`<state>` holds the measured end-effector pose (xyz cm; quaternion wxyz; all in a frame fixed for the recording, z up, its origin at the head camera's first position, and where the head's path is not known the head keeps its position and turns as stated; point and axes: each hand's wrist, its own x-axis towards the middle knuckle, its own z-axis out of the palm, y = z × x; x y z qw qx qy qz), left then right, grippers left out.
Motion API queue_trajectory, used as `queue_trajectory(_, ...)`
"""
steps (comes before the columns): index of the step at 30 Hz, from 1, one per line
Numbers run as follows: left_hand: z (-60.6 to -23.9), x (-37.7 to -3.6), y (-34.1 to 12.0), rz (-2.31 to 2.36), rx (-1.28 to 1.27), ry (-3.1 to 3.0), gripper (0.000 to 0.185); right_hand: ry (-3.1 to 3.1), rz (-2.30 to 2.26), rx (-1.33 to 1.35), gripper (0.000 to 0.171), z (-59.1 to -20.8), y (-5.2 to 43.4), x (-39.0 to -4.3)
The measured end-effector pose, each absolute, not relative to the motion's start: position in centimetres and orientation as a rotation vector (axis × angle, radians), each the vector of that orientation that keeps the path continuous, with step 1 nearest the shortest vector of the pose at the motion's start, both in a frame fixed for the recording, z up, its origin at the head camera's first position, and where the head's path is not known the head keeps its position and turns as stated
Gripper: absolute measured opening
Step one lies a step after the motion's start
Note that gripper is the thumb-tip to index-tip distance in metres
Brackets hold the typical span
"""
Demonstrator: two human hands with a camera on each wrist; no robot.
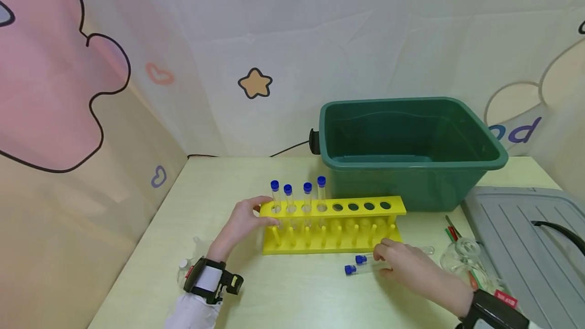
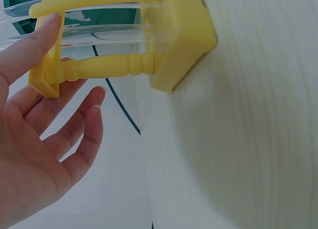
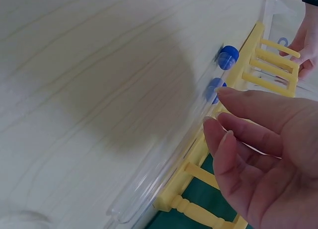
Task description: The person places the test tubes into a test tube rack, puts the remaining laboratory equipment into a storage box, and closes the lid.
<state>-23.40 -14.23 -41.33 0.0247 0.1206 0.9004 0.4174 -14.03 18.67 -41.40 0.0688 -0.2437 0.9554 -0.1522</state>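
A yellow test-tube rack (image 1: 333, 213) stands mid-table, with several blue-capped tubes (image 1: 291, 198) upright in its left holes. My left hand (image 1: 244, 222) rests with straight fingers against the rack's left end. In the left wrist view one finger of the left hand (image 2: 54, 134) touches the rack (image 2: 184, 45) while the others are spread beside it. Two capped tubes (image 1: 358, 264) lie on the table in front of the rack. My right hand (image 1: 399, 264) hovers over them with loose fingers. In the right wrist view the fingers (image 3: 258, 134) sit just above the lying tubes (image 3: 169, 159), gripping nothing.
A dark green tub (image 1: 402, 101) stands behind the rack. A grey lid (image 1: 516, 227) lies at the right edge, with a glass flask (image 1: 461, 255) and thin red and green sticks (image 1: 452, 230) beside it. A small bottle (image 1: 183, 268) sits by my left wrist.
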Motion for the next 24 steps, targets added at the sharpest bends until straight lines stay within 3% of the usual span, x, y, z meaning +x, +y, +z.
queue_trajectory(8,-41.5,-23.4,-14.3,1.303,0.394,2.798,0.055,2.849,-0.432,-0.731,0.022,-41.7,18.4,-14.4)
queue_trajectory(24,-41.7,-23.5,-14.4,1.292,0.396,2.798,0.056,2.81,-0.339,-0.994,0.021,-42.9,18.7,-13.8)
